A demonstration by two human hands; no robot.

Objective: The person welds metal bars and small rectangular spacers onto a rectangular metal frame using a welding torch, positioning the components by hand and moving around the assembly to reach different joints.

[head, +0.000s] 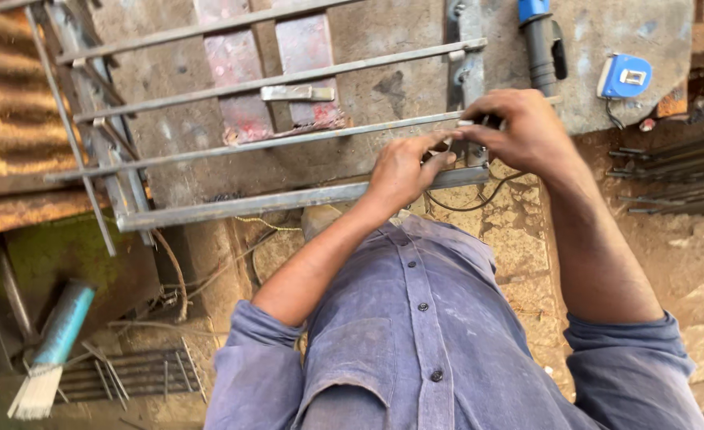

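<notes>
A steel grille frame (232, 207) of flat bars and thin rods lies on the ground before me. My left hand (403, 169) pinches the end of one thin rod (288, 142) near the frame's right upright (465, 56). My right hand (519, 127) curls over the same joint from above and grips the rod end or a small piece there; its fingers hide what is inside. A short loose flat bar (298, 93) rests across the rods farther left.
An angle grinder with a blue body (540, 40) lies beyond my hands, a blue tape measure (624, 76) to its right. Loose steel rods (678, 171) are stacked at right. A pack of welding electrodes (53, 350) sits at lower left beside rusty corrugated sheet (5, 103).
</notes>
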